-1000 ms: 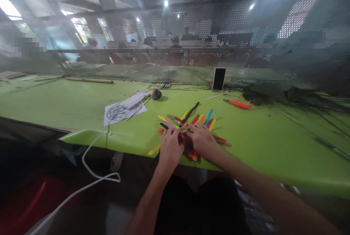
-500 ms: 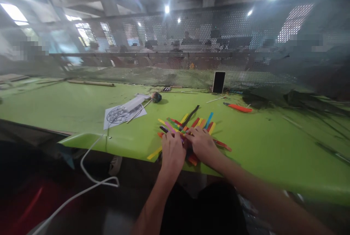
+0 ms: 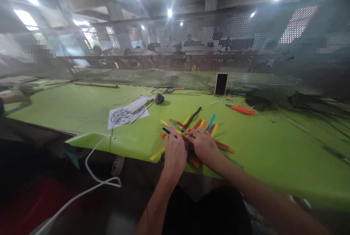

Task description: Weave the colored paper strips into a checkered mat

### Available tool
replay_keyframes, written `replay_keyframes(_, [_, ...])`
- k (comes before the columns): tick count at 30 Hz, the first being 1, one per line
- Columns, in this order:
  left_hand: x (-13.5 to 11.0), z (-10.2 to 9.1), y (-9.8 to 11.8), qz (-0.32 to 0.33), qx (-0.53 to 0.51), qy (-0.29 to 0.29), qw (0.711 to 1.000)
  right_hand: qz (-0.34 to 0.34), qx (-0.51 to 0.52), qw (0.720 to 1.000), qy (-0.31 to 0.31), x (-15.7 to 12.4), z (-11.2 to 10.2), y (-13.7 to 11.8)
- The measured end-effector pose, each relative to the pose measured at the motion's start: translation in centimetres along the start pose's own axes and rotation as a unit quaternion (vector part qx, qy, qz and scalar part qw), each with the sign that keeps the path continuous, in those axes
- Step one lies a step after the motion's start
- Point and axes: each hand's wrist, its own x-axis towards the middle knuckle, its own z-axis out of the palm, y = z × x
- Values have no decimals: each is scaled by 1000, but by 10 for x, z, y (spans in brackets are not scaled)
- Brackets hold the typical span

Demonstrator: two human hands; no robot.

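Observation:
Both my hands rest on a woven patch of coloured paper strips [image 3: 191,125] near the front edge of the green table [image 3: 262,136]. My left hand [image 3: 175,151] lies palm down on the left side of the weave, fingers together over purple and pink strips. Beside it, my right hand [image 3: 203,144] presses on the middle of the strips with fingers bent. Loose ends in yellow, red, blue and black fan out beyond my fingers. What the fingertips pinch is hidden.
A printed sheet [image 3: 127,112] and a small dark ball [image 3: 159,98] lie to the left. An orange cutter [image 3: 241,109] and an upright phone [image 3: 221,83] stand further back by the perforated mesh screen [image 3: 191,45]. A white cable [image 3: 93,176] hangs off the table's front. Another person's arm [image 3: 13,95] shows at far left.
The view has shifted slightly, bringing another person's arm into sight at far left. My hands stay on the strips, with the fingers shifting only a little.

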Motion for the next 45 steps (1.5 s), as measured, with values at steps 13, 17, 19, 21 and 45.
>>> replay_keyframes(13, [-2,4,1,12,-6,39,999,18,22,999,14,-1,-5,0])
replay_keyframes(17, [-4,7,2,12,-6,42,999,35,37,999,14,-1,-4,-1])
replay_keyframes(19, [-5,8,2,9,-6,46,999,41,39,998,6,-1,-6,-2])
replay_keyframes(21, [-7,9,2,11,-8,52,999,46,38,998,-5,-1,-7,-3])
replay_keyframes(45, [-2,11,2,10,25,64,998,21,16,1000,2,-2,-8,-5])
